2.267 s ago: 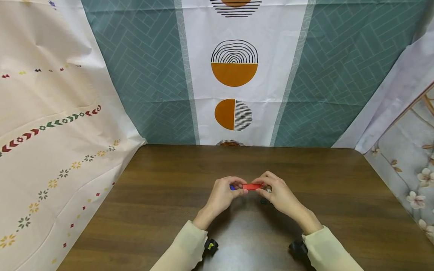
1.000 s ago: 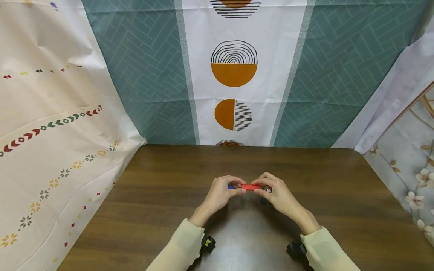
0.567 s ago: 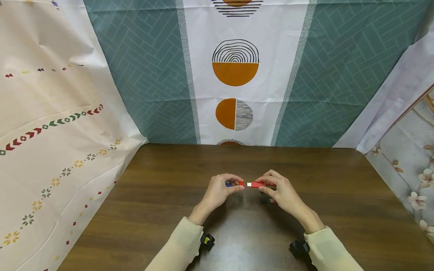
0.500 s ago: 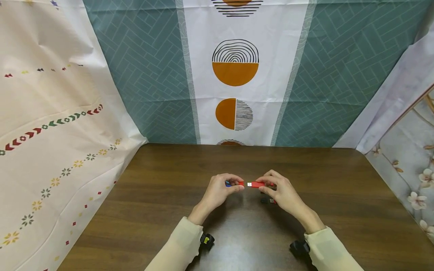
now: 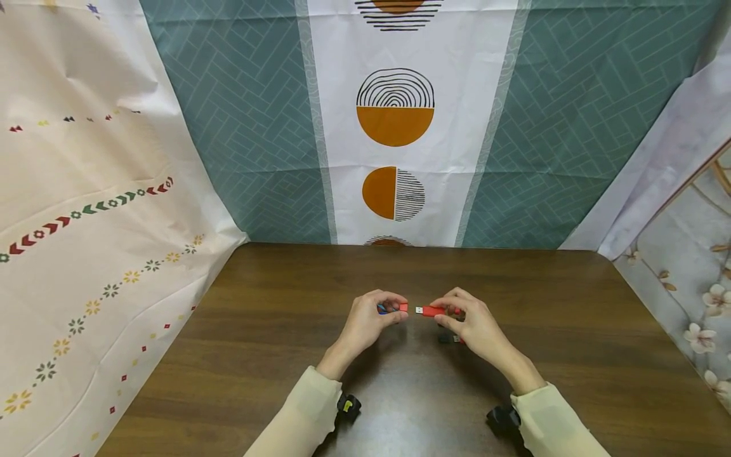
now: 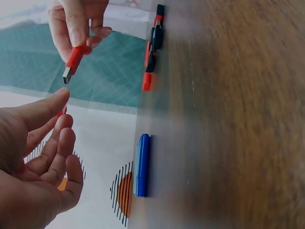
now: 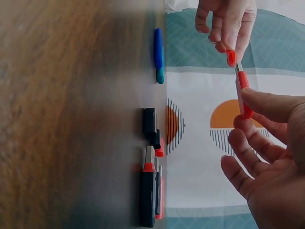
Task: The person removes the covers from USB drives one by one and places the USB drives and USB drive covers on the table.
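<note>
A red USB flash drive (image 5: pixel 434 311) is pinched between the thumb and fingers of my right hand (image 5: pixel 473 322), its bare metal plug pointing left. Facing it, my left hand (image 5: pixel 364 322) pinches the small red cap (image 5: pixel 403 308). A narrow gap separates cap and plug. Both hands are raised above the table. In the left wrist view the cap is mostly hidden behind the thumb, while the flash drive (image 6: pixel 75 58) shows with its plug downward. The right wrist view shows the cap (image 7: pixel 231 58) and the plug close together, roughly in line.
On the wooden table (image 5: pixel 257 355), several black and red flash drives (image 7: pixel 148 191) and a black cap (image 7: pixel 149 123) lie near my right hand. A slim blue item (image 6: pixel 143 164) with a teal part lies behind my left hand. Patterned cloth (image 5: pixel 394 209) hangs at the table's back edge.
About a second ago the cap was on the flash drive, both hands holding it. Since then the cap has come off, baring the plug, and my left hand has drifted slightly left with it.
</note>
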{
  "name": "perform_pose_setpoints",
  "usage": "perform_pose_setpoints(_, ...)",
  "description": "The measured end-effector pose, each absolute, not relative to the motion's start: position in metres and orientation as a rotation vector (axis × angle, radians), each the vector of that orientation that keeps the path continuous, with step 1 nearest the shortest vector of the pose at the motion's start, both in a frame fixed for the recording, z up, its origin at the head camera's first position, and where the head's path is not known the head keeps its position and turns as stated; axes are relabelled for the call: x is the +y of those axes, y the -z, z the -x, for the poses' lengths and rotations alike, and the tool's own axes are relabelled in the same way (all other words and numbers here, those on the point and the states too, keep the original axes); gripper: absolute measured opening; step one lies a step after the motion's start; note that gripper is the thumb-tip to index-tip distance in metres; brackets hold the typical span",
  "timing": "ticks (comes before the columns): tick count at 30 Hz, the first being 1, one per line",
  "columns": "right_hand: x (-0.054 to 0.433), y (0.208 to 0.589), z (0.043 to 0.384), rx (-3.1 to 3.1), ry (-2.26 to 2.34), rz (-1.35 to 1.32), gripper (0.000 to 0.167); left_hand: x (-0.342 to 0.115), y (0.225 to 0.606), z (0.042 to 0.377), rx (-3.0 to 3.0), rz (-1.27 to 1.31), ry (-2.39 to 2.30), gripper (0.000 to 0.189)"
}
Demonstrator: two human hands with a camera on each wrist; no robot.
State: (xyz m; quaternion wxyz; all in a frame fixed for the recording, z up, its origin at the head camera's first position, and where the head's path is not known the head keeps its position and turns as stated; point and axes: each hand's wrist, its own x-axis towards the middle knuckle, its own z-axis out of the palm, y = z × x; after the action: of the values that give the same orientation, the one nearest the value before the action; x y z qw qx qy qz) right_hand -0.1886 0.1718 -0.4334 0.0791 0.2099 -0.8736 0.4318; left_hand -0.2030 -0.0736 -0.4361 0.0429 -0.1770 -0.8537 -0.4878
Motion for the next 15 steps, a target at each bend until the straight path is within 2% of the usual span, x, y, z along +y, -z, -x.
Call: perform_pose_setpoints(15, 0.1723, 0.4364, 0.1878, -2.616, -1.296, -0.614, 0.026, -0.0775, 0.4344, 0.2044, -2.602, 0.529, 1.469, 0.02)
